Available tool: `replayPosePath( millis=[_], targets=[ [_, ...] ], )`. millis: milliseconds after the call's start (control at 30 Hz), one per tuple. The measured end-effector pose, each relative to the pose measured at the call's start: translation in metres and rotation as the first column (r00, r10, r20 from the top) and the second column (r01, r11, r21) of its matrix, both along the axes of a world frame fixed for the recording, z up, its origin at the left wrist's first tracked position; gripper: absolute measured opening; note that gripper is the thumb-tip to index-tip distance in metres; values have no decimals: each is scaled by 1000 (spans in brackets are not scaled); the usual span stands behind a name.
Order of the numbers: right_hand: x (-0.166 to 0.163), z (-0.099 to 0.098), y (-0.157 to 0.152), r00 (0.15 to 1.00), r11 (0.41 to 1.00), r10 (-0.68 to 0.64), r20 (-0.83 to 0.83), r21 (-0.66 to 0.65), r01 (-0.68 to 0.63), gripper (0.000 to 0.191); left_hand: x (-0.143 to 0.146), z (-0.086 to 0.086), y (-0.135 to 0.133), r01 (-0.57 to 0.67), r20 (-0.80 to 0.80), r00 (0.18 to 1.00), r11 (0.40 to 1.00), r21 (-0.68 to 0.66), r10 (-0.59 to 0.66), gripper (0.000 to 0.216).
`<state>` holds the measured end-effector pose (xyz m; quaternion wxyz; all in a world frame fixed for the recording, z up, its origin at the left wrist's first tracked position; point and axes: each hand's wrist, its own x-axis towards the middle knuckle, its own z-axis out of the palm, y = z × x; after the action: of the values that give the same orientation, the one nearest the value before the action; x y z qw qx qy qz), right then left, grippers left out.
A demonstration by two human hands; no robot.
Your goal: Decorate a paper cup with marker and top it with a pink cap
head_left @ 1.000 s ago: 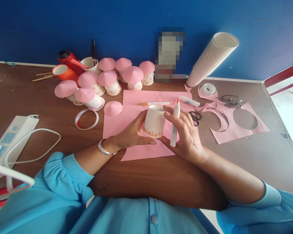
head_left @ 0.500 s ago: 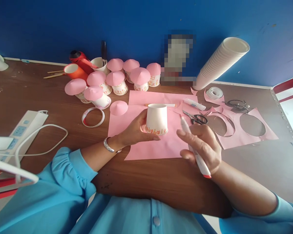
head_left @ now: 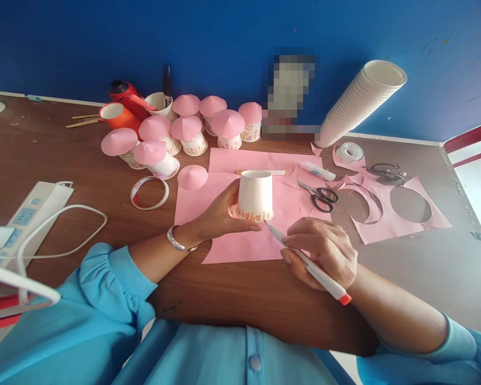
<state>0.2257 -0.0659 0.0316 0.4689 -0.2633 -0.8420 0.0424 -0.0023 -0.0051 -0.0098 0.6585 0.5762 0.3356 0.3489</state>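
My left hand [head_left: 222, 214] grips a white paper cup [head_left: 255, 191] from its left side, over the pink paper [head_left: 228, 243]. Orange-red flowers and green strokes run along the cup's lower rim. In my right hand [head_left: 324, 251] is a white marker pen [head_left: 315, 271] with an orange-red end, its tip at the cup's lower right rim. Behind the cup lies another marker [head_left: 279, 172] on the paper. Black-handled scissors [head_left: 324, 198] and a pink paper cone [head_left: 193, 177] lie to either side.
Decorated cups with pink cone tops [head_left: 229, 124] stand at the back left. A tall stack of paper cups [head_left: 361, 107] leans by the blue wall. Tape rolls [head_left: 149, 193], pink cut-outs [head_left: 401, 211], a glue gun [head_left: 130, 101] and a power strip [head_left: 28, 214] lie around.
My right hand has brought the marker down and left, so its tip now meets the cup's lower rim. My left hand keeps holding the cup in nearly the same place.
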Motion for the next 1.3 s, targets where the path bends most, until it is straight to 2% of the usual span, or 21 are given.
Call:
replayPosePath(
  millis=[233, 467, 1000, 1300],
  targets=[
    [-2, -1, -1, 1000, 1000, -14, 5, 4, 14, 14, 1, 1, 1, 37, -4, 999, 998, 43, -36, 82],
    [-1, -2, -1, 1000, 1000, -16, 25, -10, 16, 15, 0, -2, 2, 24, -33, 999, 996, 84, -21, 84],
    [0, -1, 0, 998, 1000, -21, 52, -4, 21, 15, 1, -1, 2, 31, -20, 999, 996, 82, -30, 84],
    [0, 0, -1, 998, 999, -14, 62, -28, 16, 15, 1, 2, 1, 20, -66, 998, 996, 87, -14, 80]
  ],
)
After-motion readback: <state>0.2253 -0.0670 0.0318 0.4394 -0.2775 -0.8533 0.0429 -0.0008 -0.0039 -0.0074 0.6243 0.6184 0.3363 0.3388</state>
